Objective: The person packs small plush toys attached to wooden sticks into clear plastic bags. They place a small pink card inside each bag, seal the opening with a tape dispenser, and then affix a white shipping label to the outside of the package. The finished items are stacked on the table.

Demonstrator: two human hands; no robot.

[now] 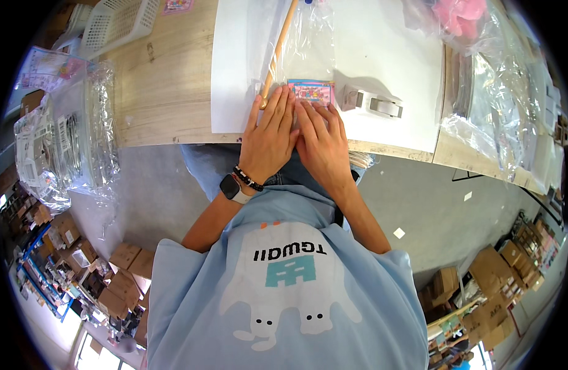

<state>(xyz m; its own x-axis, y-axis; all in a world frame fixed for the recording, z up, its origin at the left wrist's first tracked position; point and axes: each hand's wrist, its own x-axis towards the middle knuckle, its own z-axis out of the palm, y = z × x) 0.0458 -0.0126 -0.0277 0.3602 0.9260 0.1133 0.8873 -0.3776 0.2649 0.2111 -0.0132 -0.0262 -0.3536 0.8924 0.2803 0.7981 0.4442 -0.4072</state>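
Both hands lie side by side at the front edge of the table, over the near end of a clear plastic bag. My left hand is open, its fingers stretched out flat beside the lower tip of a thin wooden stick. The stick slants up and away along the bag. My right hand, open too, rests its straight fingertips at the near edge of a pink and blue printed card. The card's lower edge is partly hidden by the fingers. Whatever lies under the palms is covered.
Right of the card stands a small grey object like a tape dispenser on the white sheet. A white plastic basket sits far left. Bagged packs hang over the left edge. Clear plastic bags and a pink item are right.
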